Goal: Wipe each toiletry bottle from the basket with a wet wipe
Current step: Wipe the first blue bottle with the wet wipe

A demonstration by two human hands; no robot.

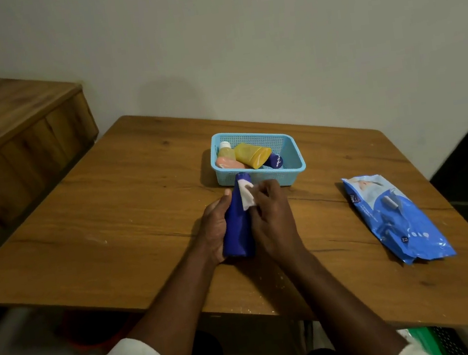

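Gripping bottle in left hand, pinched wipe with right hand fingers (best rotated, judging by unwiped sides).

The left hand grips a blue bottle above the wooden table. The right hand presses a white wipe against its upper part, near the light blue basket.
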